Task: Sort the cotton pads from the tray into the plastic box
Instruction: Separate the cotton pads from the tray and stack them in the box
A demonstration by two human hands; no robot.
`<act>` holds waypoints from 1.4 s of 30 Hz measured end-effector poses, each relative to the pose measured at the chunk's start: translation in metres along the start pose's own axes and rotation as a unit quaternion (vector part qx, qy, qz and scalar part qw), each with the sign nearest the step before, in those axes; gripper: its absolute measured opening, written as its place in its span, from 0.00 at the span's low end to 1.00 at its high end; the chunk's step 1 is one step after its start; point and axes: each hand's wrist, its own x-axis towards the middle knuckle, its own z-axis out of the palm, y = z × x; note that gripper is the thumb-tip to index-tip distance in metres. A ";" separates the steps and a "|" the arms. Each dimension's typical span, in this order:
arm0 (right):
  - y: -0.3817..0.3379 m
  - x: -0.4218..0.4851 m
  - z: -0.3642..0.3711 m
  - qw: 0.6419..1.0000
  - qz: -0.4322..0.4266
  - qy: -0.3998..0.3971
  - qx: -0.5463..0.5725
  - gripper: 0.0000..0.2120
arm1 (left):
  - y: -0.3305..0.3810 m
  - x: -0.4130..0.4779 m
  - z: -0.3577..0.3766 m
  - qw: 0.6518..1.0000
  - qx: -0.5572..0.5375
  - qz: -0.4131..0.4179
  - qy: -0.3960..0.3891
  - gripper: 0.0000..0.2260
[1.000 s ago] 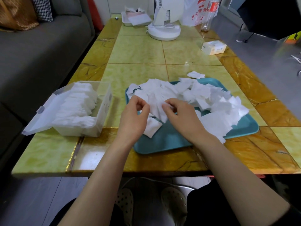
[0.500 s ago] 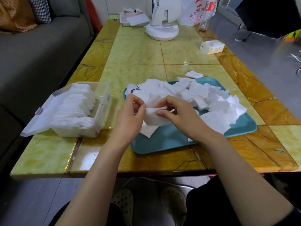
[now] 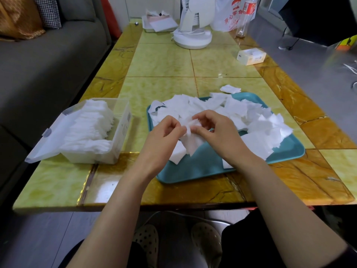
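Note:
A teal tray (image 3: 202, 169) on the table holds a loose heap of white square cotton pads (image 3: 257, 120). Over its near left part, my left hand (image 3: 164, 138) and my right hand (image 3: 220, 136) meet, both pinching a small bunch of cotton pads (image 3: 193, 141) held between them just above the tray. To the left stands the clear plastic box (image 3: 119, 130) with its lid hinged open, filled with a row of stacked pads (image 3: 90, 126). One stray pad (image 3: 230, 88) lies on the table behind the tray.
A white fan base (image 3: 192, 38), a small carton (image 3: 251, 57), a plastic bag and a bottle stand at the far end of the yellow tiled table (image 3: 160, 62). A grey sofa (image 3: 38, 64) runs along the left side. My feet show under the near edge.
My right hand has picked a pad from the heap and brought it to my left hand; both hands have lifted slightly and now gather the pads together between them.

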 end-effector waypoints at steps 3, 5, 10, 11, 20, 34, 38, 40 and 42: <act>-0.003 -0.002 0.001 1.000 -0.012 0.015 0.019 0.09 | -0.001 -0.001 0.001 1.000 -0.011 0.015 0.022 0.15; -0.005 -0.003 0.002 0.999 -0.017 0.023 0.038 0.09 | -0.003 0.000 0.001 0.999 -0.025 0.013 0.035 0.16; -0.010 -0.004 0.003 0.998 -0.050 0.009 0.049 0.11 | -0.007 0.006 -0.001 0.993 -0.063 -0.020 0.096 0.06; -0.011 -0.005 0.004 0.997 -0.057 0.007 0.048 0.11 | -0.007 0.006 -0.002 0.993 -0.058 -0.031 0.100 0.05; -0.008 -0.006 0.003 0.997 -0.072 0.016 0.036 0.11 | 0.000 0.004 0.001 0.994 -0.059 -0.036 0.079 0.06; -0.010 -0.006 0.004 0.995 -0.093 0.018 0.031 0.09 | -0.003 0.003 0.003 0.995 -0.034 -0.019 0.091 0.07; -0.005 -0.004 0.005 0.998 -0.058 0.015 0.005 0.07 | -0.002 0.001 0.004 0.997 -0.030 -0.009 0.066 0.07; -0.003 -0.003 0.005 0.999 -0.049 0.005 -0.004 0.05 | -0.002 0.001 0.003 0.998 -0.028 -0.002 0.064 0.09; -0.002 -0.003 0.004 0.998 -0.052 0.012 -0.015 0.03 | -0.002 0.002 0.003 0.998 -0.025 0.002 0.065 0.11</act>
